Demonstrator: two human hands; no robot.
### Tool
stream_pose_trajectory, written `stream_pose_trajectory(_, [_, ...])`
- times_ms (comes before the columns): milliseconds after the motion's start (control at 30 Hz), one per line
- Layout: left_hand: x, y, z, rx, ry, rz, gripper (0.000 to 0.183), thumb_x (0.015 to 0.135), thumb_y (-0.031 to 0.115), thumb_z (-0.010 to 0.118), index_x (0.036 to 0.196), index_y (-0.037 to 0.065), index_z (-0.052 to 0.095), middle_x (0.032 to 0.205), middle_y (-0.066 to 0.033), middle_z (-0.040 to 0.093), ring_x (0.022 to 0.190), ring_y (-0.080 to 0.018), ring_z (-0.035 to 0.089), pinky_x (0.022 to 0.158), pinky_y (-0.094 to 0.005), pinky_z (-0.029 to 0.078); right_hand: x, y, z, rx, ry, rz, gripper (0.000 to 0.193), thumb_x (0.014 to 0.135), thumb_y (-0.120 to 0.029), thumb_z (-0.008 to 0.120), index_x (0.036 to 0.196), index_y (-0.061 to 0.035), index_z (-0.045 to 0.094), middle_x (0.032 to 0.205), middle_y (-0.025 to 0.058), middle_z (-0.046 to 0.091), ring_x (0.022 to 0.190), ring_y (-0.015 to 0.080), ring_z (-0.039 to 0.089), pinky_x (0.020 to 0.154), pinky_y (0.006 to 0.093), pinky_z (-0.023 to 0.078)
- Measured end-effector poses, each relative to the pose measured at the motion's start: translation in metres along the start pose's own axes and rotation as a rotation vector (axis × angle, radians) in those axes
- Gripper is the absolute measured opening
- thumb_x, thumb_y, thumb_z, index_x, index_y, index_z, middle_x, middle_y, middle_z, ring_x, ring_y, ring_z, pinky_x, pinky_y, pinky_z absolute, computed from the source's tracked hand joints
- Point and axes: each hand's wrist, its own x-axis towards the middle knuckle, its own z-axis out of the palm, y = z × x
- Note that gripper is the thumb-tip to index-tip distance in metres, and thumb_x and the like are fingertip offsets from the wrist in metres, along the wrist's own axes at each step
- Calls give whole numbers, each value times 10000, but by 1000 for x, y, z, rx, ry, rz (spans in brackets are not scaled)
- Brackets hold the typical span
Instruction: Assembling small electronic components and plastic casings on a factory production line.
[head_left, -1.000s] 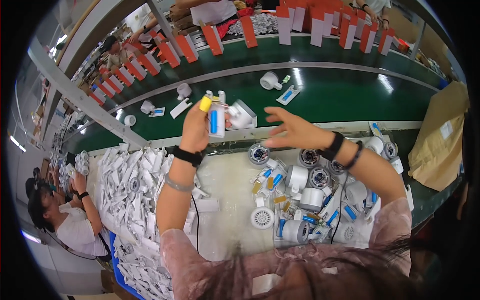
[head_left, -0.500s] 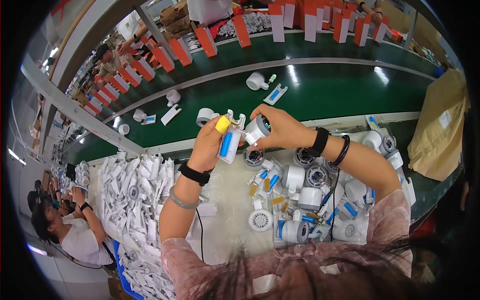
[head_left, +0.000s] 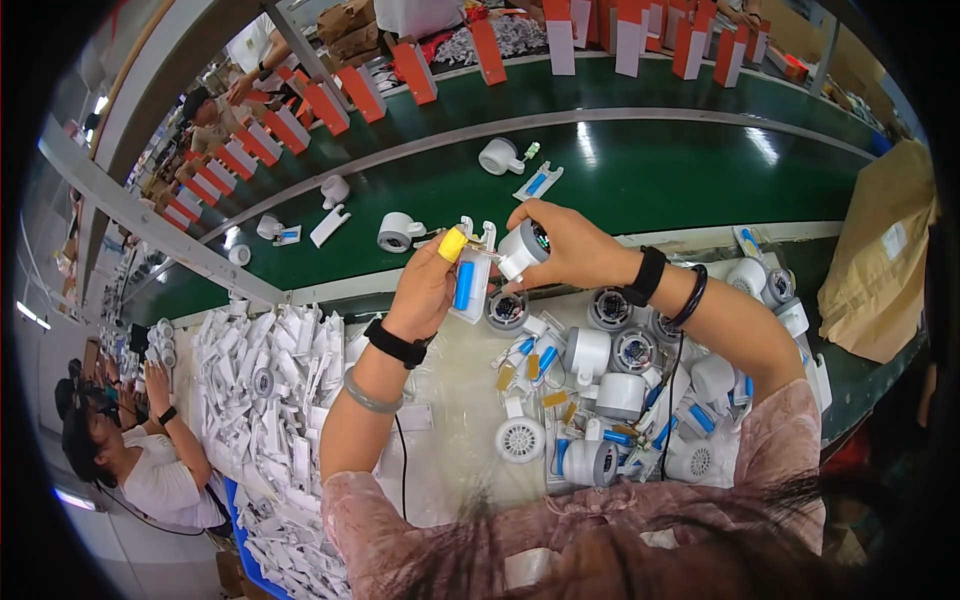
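Partly, the left hand (head_left: 424, 287) hides the white casing (head_left: 480, 287) it grips, the right hand (head_left: 575, 248) the housing (head_left: 517, 252) it holds.

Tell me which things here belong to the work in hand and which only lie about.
Work, it seems:
left hand, holding white handle with blue cylinder
right hand, holding round white head
similar round heads, right
white pieces, left

Probably just lying about:
brown paper bag
orange and white boxes

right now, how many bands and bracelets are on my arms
4: a black strap and a grey bangle on the left arm; another black strap and a dark bracelet on the right arm. The sleeves could hide more.
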Motion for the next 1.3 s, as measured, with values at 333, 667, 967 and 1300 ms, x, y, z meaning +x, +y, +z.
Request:
stream_pose_trajectory(333, [7,-12,-15,-20,-43,-24,378,990,353,469,1172,24,512,1067,-135,637,918,-232,668,767,-390,579,0,3,-1,36,5,6,683,606,-338,881,1102,-26,531,990,113,585,907,227,574,798,319,460])
stream_pose_trajectory(667, [11,-15,-12,-12,-28,1,317,989,318,479,1143,45,526,997,-118,636,824,-211,665,719,-363,577,-1,14,1,-19,9,-28,685,616,-331,878,1124,-25,536,1016,115,590,941,226,582,826,318,463])
stream_pose_trajectory(967, [18,-28,-16,-89,48,-81,328,993,317,472,1186,56,520,1072,-91,612,941,-197,619,793,-373,539,4,28,3,-17,32,30,649,621,-319,865,1106,-29,546,980,115,588,908,213,583,808,314,463])
stream_pose_trajectory(1300, [28,-8,-72,88,354,110,322,925,155,569,1229,54,534,1138,-45,571,1025,-173,557,825,-372,507,10,97,-24,647,419,606,521,785,-149,749,1207,-30,468,1060,78,562,936,187,608,804,332,560])
